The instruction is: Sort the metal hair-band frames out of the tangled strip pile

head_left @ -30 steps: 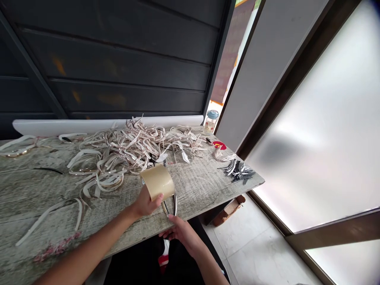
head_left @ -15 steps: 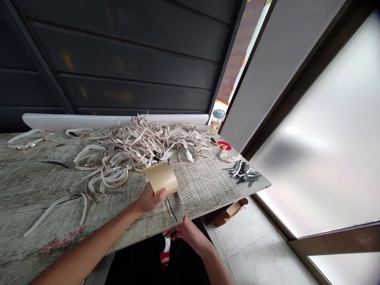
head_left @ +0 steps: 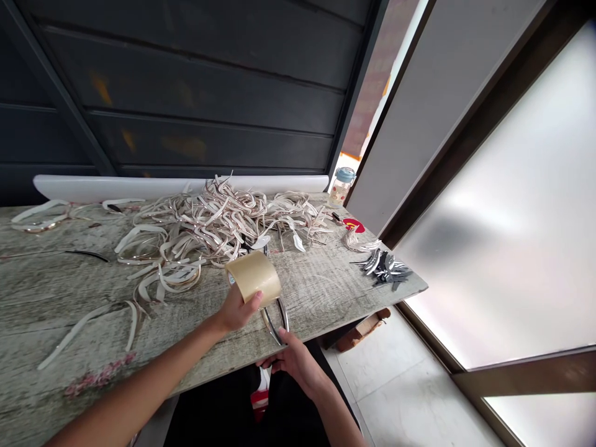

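A wide roll of tan tape (head_left: pixel 255 277) is gripped in my left hand (head_left: pixel 240 309), its thumb on the outside and the other fingers hidden by the roll. Thin curved strips (head_left: pixel 282 315), dark and silvery, lie below the roll near the table's front edge. My right hand (head_left: pixel 287 355) is closed at the lower ends of these strips, thumb on top, fingers curled under at the edge. A large tangled heap of white and rose-gold strips (head_left: pixel 223 217) spreads behind the roll.
Black and silver pieces (head_left: pixel 385 267) are piled at the table's (head_left: pixel 321 292) right corner. Near them lie a pale strip bundle (head_left: pixel 358 241) and a red disc (head_left: pixel 354 225). A lidded bottle (head_left: pixel 342 185) stands at the back right. A cardboard box (head_left: pixel 362 331) sits on the floor.
My right hand has moved slightly up and left onto the ends of the strips. More of the curved strips shows below the roll. My left hand still holds the tape, almost unmoved.
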{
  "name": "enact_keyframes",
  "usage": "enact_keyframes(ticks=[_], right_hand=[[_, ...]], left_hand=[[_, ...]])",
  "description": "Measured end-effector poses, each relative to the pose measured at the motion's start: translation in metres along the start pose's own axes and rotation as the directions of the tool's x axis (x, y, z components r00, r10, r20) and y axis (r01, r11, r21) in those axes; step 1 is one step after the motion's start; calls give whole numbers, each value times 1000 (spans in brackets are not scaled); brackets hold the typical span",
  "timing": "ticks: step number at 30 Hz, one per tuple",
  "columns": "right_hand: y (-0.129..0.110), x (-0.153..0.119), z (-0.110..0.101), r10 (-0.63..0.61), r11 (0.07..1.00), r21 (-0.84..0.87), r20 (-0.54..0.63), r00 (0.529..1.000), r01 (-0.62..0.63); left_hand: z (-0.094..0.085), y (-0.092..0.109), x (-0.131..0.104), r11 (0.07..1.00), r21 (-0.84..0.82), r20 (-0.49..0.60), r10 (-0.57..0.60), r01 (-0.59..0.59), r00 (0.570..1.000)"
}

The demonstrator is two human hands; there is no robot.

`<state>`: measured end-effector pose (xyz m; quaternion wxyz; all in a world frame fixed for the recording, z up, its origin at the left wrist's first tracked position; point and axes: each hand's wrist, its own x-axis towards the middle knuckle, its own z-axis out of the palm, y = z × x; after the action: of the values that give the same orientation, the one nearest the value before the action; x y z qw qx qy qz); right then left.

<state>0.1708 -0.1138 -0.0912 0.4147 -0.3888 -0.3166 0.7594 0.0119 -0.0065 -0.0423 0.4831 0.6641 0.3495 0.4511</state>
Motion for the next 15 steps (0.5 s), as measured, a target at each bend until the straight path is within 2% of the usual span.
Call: enact_keyframes(ticks=[4, 6, 7, 9, 11, 13, 15], right_hand=[[1, 1, 0, 0, 1000, -6, -35, 999, 0], [2, 2, -1, 4, 1000, -4, -29, 1000, -4], [2, 2, -2, 3, 1000, -1, -27, 1000, -3], [1, 2, -2, -2, 1000, 3, -25, 1000, 2], [0, 1, -1, -11, 1000, 0, -24, 1000, 11], [-1, 0, 1, -20, 1000, -5, -29, 999, 20], [-1, 0, 2, -30, 1000, -8, -44, 999, 30]], left_hand=[[8, 2, 1, 999, 40, 82, 12, -15, 997], [13, 5, 2, 1000, 13, 87, -8, 7, 996], [15, 7, 4, 999, -38, 42, -32, 34, 999], [15, 10, 9, 978, -191, -116, -109, 85, 987], [11, 10, 14, 942, -330, -316, -177, 67, 932], [3, 10, 14, 946, -324, -439, -141, -10, 887], [-5, 10, 8, 966, -246, -448, -37, -83, 893]])
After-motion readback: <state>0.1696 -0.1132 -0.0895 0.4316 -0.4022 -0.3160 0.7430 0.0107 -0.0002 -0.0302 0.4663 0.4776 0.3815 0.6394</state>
